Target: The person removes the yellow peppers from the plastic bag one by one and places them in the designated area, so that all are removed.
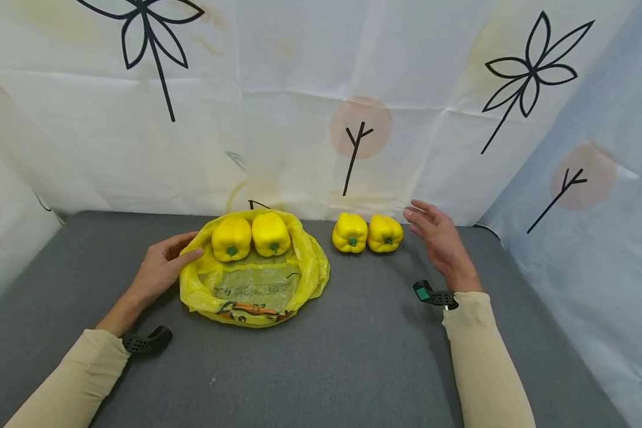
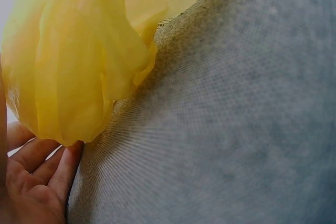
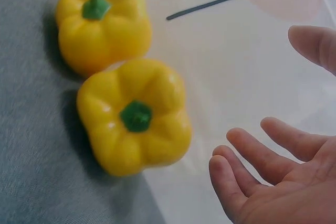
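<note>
Yellow bag (image 1: 314, 272), left fingers (image 1: 179, 240) gripping its rim, right fingers (image 3: 260, 154) spread apart, just beside a yellow pepper (image 1: 385, 233)

We see a thin yellow plastic bag (image 1: 314, 261), its crumpled rim spread wide, with the left hand (image 1: 166, 264) at its left edge, thumb over the rim. Inside, at the far side, sit two glossy yellow peppers: the left pepper (image 1: 231, 235) and the right pepper (image 1: 270, 232), green stems towards us. Outside, right of the bag, the third pepper (image 1: 349, 229) and fourth pepper (image 1: 384, 230) lie side by side, seemingly touching, stems likewise facing us.
</note>
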Available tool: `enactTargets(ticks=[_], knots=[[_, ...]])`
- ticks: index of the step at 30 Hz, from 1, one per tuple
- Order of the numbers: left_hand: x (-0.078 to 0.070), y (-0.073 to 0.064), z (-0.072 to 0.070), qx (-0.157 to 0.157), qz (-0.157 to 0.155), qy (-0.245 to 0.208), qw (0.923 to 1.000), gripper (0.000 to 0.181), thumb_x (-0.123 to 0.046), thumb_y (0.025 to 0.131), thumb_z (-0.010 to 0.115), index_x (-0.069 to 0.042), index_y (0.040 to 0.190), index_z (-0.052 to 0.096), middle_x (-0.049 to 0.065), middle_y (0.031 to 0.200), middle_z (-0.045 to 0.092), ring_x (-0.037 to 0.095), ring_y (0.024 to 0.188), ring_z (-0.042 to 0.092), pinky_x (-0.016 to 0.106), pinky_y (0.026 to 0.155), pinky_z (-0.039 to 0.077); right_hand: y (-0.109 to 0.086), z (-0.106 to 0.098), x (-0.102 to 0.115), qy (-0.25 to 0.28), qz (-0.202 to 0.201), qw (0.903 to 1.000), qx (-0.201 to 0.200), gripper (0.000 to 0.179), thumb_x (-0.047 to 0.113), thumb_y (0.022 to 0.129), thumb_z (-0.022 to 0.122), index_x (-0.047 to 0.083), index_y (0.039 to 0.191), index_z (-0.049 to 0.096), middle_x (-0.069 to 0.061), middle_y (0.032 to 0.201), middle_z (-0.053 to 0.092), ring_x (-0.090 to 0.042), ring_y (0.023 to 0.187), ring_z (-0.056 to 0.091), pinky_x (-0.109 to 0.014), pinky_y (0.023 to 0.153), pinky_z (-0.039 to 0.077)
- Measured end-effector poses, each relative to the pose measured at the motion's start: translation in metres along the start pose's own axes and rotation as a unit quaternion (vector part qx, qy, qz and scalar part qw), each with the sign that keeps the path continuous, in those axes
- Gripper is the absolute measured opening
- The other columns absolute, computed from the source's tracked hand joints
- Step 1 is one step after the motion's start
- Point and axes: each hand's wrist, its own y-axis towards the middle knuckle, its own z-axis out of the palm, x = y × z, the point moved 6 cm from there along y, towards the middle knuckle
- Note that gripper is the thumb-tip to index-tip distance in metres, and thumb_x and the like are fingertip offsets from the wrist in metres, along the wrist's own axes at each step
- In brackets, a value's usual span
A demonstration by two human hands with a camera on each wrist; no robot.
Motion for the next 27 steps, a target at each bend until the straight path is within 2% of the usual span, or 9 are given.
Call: enactTargets(ticks=[17,27], knots=[[0.0,-0.001,0.0,0.001,-0.004,0.001,1.0,0.059,-0.033,0.105,0.059,-0.001,0.153,0.044,0.026,0.149,0.047,0.044,0.132,0.048,0.005,0.084,0.042,-0.019,0.023,0.043,-0.016,-0.059,0.9975,0.036,0.064,0.021,0.106,0.058,0.003,0.159,0.029,-0.02,0.159,0.036,-0.035,0.147,0.031,-0.051,0.12,0.018],[0.001,-0.001,0.0,0.002,-0.007,0.001,1.0,0.06,-0.034,0.105,0.058,-0.001,0.153,0.044,0.025,0.15,0.047,0.044,0.132,0.048,0.005,0.084,0.041,-0.024,0.041,0.055,-0.026,-0.068,0.9954,0.062,0.061,0.015,0.104,0.06,0.004,0.157,0.034,-0.016,0.156,0.042,-0.031,0.142,0.039,-0.049,0.118,0.027]])
